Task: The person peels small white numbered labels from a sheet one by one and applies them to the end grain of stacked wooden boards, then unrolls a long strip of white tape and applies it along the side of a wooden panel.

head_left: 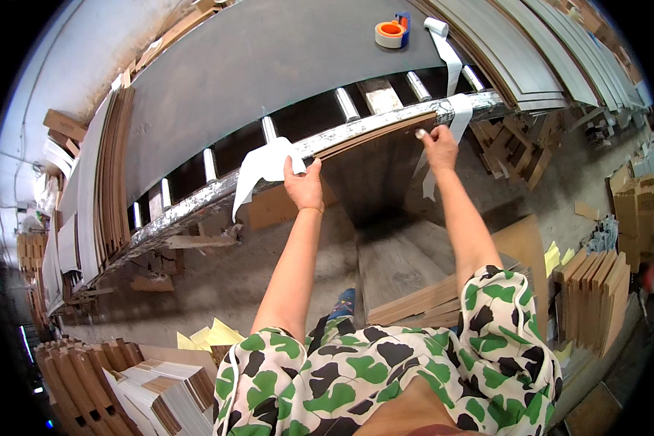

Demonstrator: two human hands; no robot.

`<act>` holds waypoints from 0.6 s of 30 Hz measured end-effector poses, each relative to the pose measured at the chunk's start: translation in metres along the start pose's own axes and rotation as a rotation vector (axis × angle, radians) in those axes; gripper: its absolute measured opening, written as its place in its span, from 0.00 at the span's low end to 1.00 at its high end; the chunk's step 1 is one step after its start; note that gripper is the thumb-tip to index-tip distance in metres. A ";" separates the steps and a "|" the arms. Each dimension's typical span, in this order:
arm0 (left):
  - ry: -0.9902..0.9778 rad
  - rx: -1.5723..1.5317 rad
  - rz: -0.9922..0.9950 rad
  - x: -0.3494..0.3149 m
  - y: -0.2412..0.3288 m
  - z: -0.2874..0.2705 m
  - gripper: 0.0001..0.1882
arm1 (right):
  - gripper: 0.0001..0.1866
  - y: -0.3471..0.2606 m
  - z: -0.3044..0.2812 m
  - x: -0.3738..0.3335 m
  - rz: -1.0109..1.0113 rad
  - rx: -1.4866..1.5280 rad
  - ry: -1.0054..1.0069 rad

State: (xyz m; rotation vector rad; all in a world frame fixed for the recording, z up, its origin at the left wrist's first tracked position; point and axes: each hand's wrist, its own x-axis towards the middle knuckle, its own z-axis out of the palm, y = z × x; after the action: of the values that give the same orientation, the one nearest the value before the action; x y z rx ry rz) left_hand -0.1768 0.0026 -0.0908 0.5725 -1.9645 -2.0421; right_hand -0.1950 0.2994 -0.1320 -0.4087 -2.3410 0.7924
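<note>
A few thin boards [374,171] with dark faces and brown edges stand on end in front of me, their top edge against the metal rail. My left hand [304,185] is closed on the left top corner of these boards. Just behind its fingers, a crumpled white sheet [265,166] hangs over the rail. My right hand [441,149] grips the right end of the same top edge, fingers bent around it. Beside that hand, a white strip [459,112] drapes over the rail and down. How many boards are held is hard to make out.
Beyond the rail [392,116], a large dark panel [269,69] lies on a roller frame, with an orange-cored tape roll [391,33] on it. Panel stacks stand at left [109,174] and right [516,51]. Boards [421,309] lie by my legs; cardboard bundles [592,298] stand at right.
</note>
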 end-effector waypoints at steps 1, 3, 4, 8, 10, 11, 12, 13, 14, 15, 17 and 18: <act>-0.022 0.009 -0.020 -0.002 0.003 0.001 0.39 | 0.13 0.008 -0.011 0.009 0.079 0.032 -0.037; -0.081 -0.114 -0.042 0.004 -0.004 -0.008 0.42 | 0.13 -0.018 -0.038 0.017 0.176 0.186 -0.088; -0.125 -0.159 -0.085 0.001 0.000 -0.007 0.44 | 0.10 -0.019 -0.053 0.019 0.155 0.208 -0.105; -0.297 -0.226 -0.148 -0.021 0.016 -0.014 0.53 | 0.06 -0.064 -0.078 0.000 -0.370 0.237 -0.114; -0.316 -0.221 -0.094 -0.033 0.015 -0.023 0.49 | 0.05 -0.087 -0.083 -0.015 -0.580 0.250 -0.254; -0.289 -0.154 -0.024 -0.037 0.015 -0.032 0.48 | 0.06 -0.100 -0.090 -0.022 -0.515 0.131 -0.539; -0.268 -0.085 0.043 -0.041 0.015 -0.040 0.47 | 0.11 -0.097 -0.090 -0.038 -0.254 -0.039 -0.791; -0.244 -0.016 0.110 -0.046 0.015 -0.047 0.47 | 0.17 -0.092 -0.093 -0.040 -0.234 -0.289 -1.117; -0.169 -0.043 0.083 -0.058 0.032 -0.054 0.36 | 0.19 -0.099 -0.098 -0.044 -0.175 -0.332 -1.257; -0.174 0.005 0.086 -0.067 0.044 -0.064 0.32 | 0.21 -0.108 -0.105 -0.048 -0.117 -0.378 -1.399; -0.192 0.098 0.090 -0.082 0.066 -0.081 0.24 | 0.24 -0.118 -0.111 -0.056 -0.078 -0.127 -1.363; -0.214 0.053 0.144 -0.095 0.082 -0.083 0.16 | 0.25 -0.125 -0.117 -0.059 -0.048 -0.005 -1.339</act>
State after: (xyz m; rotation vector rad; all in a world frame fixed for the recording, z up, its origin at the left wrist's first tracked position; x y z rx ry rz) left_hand -0.0622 -0.0347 -0.0007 0.2224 -2.1152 -2.0403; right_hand -0.0853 0.2265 -0.0080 0.3297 -3.5130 1.2674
